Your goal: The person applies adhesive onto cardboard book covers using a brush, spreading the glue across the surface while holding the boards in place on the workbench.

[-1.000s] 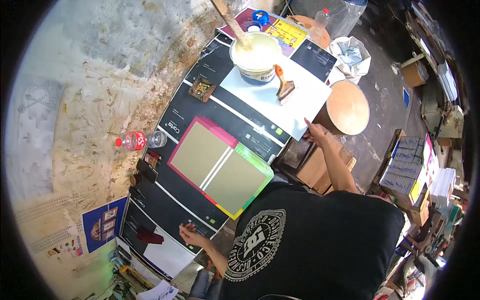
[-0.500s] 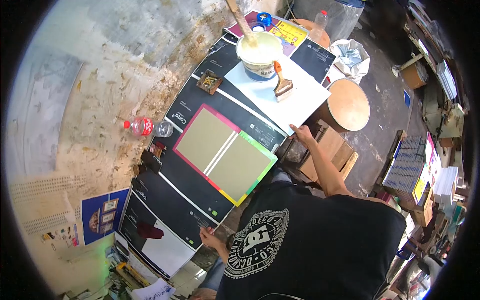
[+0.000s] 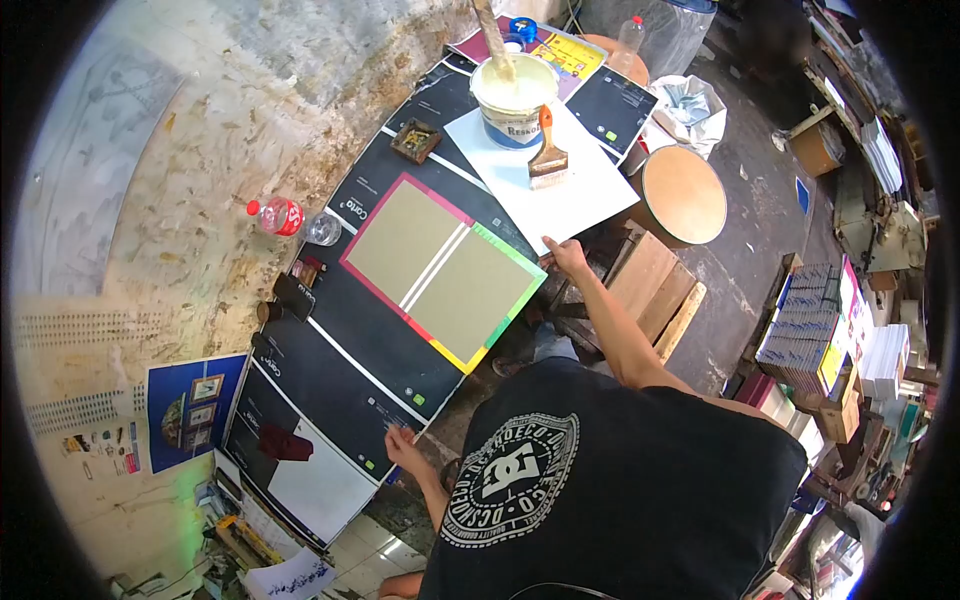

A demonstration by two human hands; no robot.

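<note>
My right hand pinches the near corner of a white sheet at the table's edge. On that sheet stand a white bucket of pale paste with a wooden stick in it, and a flat brush with an orange handle. My left hand is at the near edge of the black-covered table, fingers curled together; what they hold, if anything, is too small to make out. Between the hands lies an opened-out cover: two grey-beige panels, white strips along the middle, and pink, green, yellow and red borders.
Against the wall side are a small open box, a red-labelled plastic bottle and a dark phone-like object. A maroon cloth-like piece lies on another white sheet. A round drum and wooden crate stand beside the table.
The white sheet has turned slightly, its near corner shifting left with my right hand. My left hand stays by the table's edge. The whole view has shifted a little.
</note>
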